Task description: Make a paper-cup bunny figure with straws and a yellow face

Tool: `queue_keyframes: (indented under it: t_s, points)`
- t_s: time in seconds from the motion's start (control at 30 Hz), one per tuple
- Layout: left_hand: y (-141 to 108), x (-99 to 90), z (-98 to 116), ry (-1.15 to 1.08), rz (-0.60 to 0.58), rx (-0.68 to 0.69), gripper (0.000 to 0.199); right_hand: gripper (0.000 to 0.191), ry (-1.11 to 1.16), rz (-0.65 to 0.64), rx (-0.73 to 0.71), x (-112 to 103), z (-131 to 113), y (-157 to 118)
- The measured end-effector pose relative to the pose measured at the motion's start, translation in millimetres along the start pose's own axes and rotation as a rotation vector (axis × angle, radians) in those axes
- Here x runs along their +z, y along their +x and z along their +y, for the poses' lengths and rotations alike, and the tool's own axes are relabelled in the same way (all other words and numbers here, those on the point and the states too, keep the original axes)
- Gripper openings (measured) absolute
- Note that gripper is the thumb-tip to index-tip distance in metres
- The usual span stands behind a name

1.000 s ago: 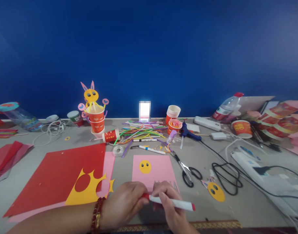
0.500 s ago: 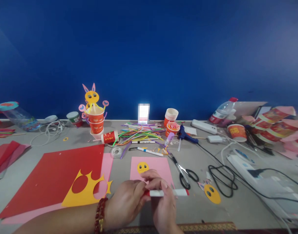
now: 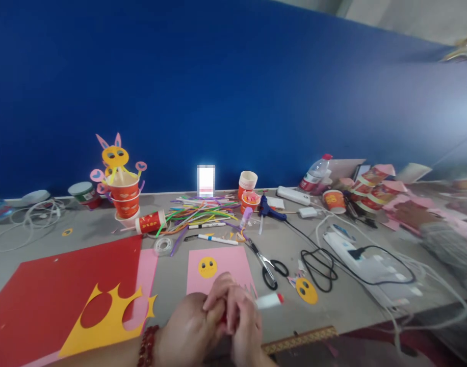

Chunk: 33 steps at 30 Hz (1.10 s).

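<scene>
Our left hand (image 3: 189, 329) and right hand (image 3: 241, 321) have just folded closer together, pinching the marker (image 3: 268, 300), which juts towards 2 o'clock, more barrel now covered, so we judge it unready for use.

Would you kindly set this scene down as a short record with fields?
Hands: left hand and right hand closed together around white marker
Marker: red end showing beyond right hand
Ahead: pink sheet bearing yellow face
Left: yellow sheet with round holes, overlapping red sheet
Right: black-handled scissors
Far right: another person's gray sleeve
</scene>
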<state>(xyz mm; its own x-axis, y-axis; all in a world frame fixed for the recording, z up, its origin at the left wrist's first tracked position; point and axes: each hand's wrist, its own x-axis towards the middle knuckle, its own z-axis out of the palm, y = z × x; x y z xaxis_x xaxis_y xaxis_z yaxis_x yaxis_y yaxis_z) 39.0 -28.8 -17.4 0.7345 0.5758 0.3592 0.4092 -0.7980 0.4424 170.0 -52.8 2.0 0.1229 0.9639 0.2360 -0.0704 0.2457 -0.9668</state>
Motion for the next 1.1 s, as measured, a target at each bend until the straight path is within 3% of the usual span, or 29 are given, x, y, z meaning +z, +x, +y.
queue_keyframes:
  t_s: [0.1, 0.2, 0.27, 0.33, 0.43, 0.57, 0.77, 0.9, 1.03, 1.1]
  points:
    - [5.7, -18.0, -20.4, 0.092, -0.069, -0.034, 0.036, 0.04, -0.273, -0.258, 0.002, -48.8, -4.1, 30.6]
    - [9.4, -32.8, -45.9, 0.165, -0.07, -0.178, 0.031, 0.026, -1.016, -0.096, -0.037, -111.5, -1.3, 68.1]
    - [12.0, -36.3, -58.8, 0.174, -0.073, -0.224, 0.052, 0.022, -1.492, -0.156, 0.017, -144.2, 4.8, 90.3]
    - [16.1, -34.7, -65.1, 0.167, -0.105, -0.252, 0.067, 0.019, -1.575, -0.201, 0.031, -163.9, 11.3, 106.4]
    - [23.7, -27.8, -64.6, 0.181, -0.14, -0.253, 0.063, 0.017, -1.574, -0.285, 0.003, -175.9, 16.5, 119.6]
    - [29.4, -22.6, -63.1, 0.216, -0.132, -0.231, 0.048, 0.019, -1.527, -0.361, -0.055, -184.2, 10.9, 125.6]
    - [35.4, -26.4, -67.2, 0.221, -0.2, -0.209, 0.056, 0.025, -1.42, -0.344, -0.097, -182.5, -8.8, 109.3]
    - [41.8, -26.8, -67.8, 0.215, -0.229, -0.201, 0.063, 0.021, -1.215, -0.382, -0.117, -154.1, -6.4, 90.9]
    - [44.3, -24.1, -69.9, 0.202, -0.238, -0.19, 0.071, 0.018, -0.875, -0.511, -0.067, -105.6, 7.3, 84.9]
    - [43.4, -22.7, -71.0, 0.203, -0.226, -0.19, 0.072, 0.022, -0.949, -0.571, -0.097, -81.8, 14.7, 88.1]
